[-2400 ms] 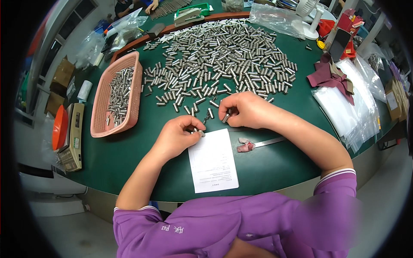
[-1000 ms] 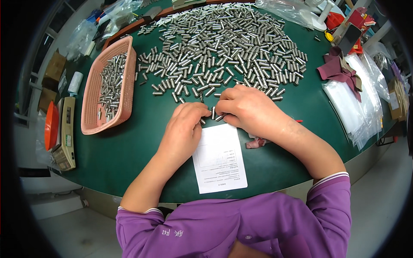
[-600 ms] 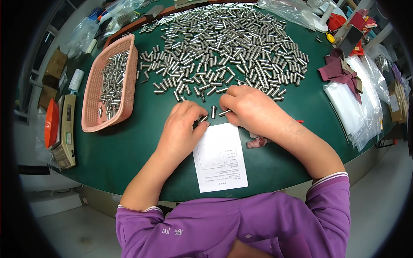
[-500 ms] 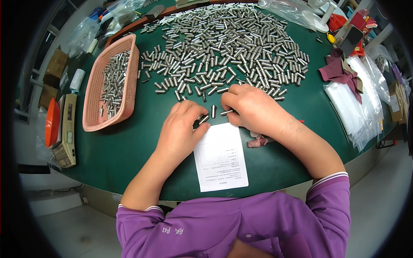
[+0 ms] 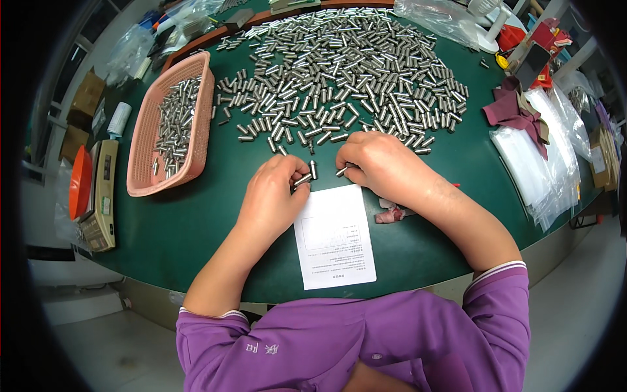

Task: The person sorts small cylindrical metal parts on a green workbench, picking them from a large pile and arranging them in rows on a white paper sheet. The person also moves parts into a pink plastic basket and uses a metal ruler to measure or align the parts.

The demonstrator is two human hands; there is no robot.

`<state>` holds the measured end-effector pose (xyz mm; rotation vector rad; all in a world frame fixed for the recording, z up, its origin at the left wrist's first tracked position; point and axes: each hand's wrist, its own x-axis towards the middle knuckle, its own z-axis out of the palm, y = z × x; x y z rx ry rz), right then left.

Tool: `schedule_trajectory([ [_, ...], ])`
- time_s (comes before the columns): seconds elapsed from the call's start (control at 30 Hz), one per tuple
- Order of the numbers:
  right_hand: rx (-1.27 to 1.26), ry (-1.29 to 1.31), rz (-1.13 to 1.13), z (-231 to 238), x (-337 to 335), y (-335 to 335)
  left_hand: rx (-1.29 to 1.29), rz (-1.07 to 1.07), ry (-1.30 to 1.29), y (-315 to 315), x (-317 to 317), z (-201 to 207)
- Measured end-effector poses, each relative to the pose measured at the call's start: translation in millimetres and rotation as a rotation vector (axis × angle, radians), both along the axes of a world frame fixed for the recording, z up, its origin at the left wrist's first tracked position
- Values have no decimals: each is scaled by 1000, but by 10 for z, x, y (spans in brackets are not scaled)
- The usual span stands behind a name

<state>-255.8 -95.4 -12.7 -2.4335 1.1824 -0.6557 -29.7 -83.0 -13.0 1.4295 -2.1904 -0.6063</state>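
My left hand (image 5: 275,195) is closed, with a short metal pin (image 5: 303,180) pinched between thumb and fingers. Right beside its fingertips another metal pin (image 5: 313,170) stands upright on the green table. My right hand (image 5: 377,160) is closed too, gripping a metal pin (image 5: 341,172) whose end pokes out to the left of the fingers. A printed white sheet (image 5: 336,261) lies below both hands, its top edge near the left thumb. Beyond the hands spreads a large heap of similar metal pins (image 5: 339,72).
A pink plastic basket (image 5: 204,130) holding more pins stands at the left, near a scale (image 5: 101,196) with an orange pan. Plastic bags (image 5: 542,163) and a maroon cloth (image 5: 516,111) lie at the right. A crumpled reddish scrap (image 5: 390,215) lies under my right forearm.
The upright pin now stands farther left, against my left fingertips; before, it stood apart between the hands. My right hand has barely moved and keeps its pin.
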Motion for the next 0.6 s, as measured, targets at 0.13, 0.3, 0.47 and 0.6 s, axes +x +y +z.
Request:
schedule_trajectory([
  [0.13, -45, -7, -30, 81, 39, 61, -46, -15, -53, -11, 27, 9],
  [0.3, 25, 14, 13, 212, 177, 385, 12, 24, 57, 142, -1, 217],
  [0.47, 187, 17, 0, 146, 263, 513, 46, -50, 3, 478, -50, 110],
  [0.6, 233, -74, 4, 205, 246, 528, 34, -53, 2, 590, -62, 119],
])
